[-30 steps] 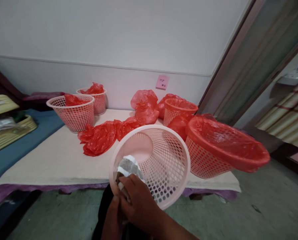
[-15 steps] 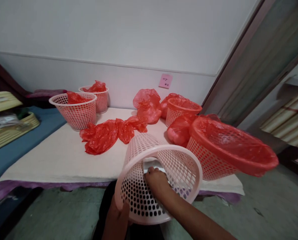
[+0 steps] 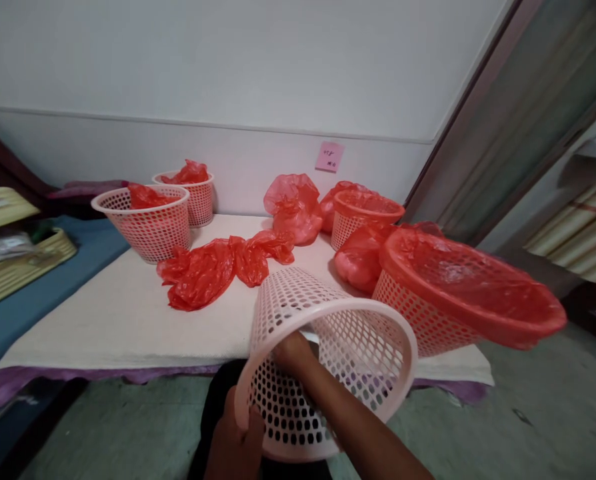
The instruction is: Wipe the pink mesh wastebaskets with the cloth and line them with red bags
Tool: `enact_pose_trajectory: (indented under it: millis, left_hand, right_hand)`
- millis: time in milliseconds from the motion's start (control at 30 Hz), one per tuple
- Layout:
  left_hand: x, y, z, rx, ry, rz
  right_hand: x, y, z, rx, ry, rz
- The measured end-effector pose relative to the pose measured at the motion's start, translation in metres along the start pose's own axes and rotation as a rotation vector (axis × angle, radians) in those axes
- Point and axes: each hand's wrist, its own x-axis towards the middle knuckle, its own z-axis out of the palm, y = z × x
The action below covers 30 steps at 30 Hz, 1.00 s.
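A pale pink perforated plastic wastebasket (image 3: 298, 293) lies tilted over the front edge of the bed-like surface, its mouth facing me. At the lower left of its rim, my left hand (image 3: 241, 433) is closed on the basket, thumb inside. My right hand (image 3: 293, 353) reaches deep inside against the left inner wall, closed around a white cloth or wipe (image 3: 312, 339); most of the cloth is hidden by the hand. Just beyond the basket lies a crumpled red plastic bag (image 3: 203, 277). To the right stands a wastebasket lined with a red bag (image 3: 428, 307).
Two pink baskets (image 3: 163, 233) with red bags bunched inside stand at the back left. Further red bags (image 3: 298, 210) and another lined basket (image 3: 345, 230) are at the back right. A pink note (image 3: 329, 157) is on the wall. A yellow container (image 3: 28, 267) sits at left.
My right hand has moved left and deeper within the wastebasket, taking the white cloth along. The basket's mouth has shifted slightly right and down; my left hand still grips its rim.
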Motion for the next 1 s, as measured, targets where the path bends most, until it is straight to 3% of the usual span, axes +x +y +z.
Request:
enact_pose_trajectory:
  millis: [100, 200, 467, 567, 700, 800, 900, 1000]
  left_hand:
    - [0.01, 0.001, -0.01, 0.026, 0.06, -0.019]
    - [0.018, 0.003, -0.017, 0.035, 0.001, 0.007]
    - [0.022, 0.005, -0.008, 0.011, 0.062, 0.039]
    - [0.028, 0.005, -0.012, -0.012, 0.049, 0.034]
    - [0.038, 0.001, -0.022, 0.037, -0.015, 0.003]
    - [0.045, -0.002, -0.028, 0.045, 0.007, 0.049]
    - [0.052, -0.003, -0.035, -0.001, 0.019, 0.061]
    - [0.059, 0.002, -0.044, -0.085, 0.062, 0.011]
  right_hand:
    - [-0.021, -0.006, -0.005, -0.084, -0.058, -0.108]
    - [-0.039, 0.003, -0.02, -0.201, -0.134, -0.145]
    - [-0.063, 0.023, -0.102, -0.46, -0.158, 0.036]
    - [-0.085, 0.016, -0.109, -0.485, -0.177, 0.081]
    - [-0.116, 0.001, -0.078, -0.273, -0.263, -0.036]
    - [-0.131, -0.007, -0.063, -0.024, -0.203, -0.07]
    - [-0.139, -0.01, -0.077, 0.189, -0.094, -0.151]
    - [-0.144, -0.007, -0.107, 0.287, 0.16, -0.263]
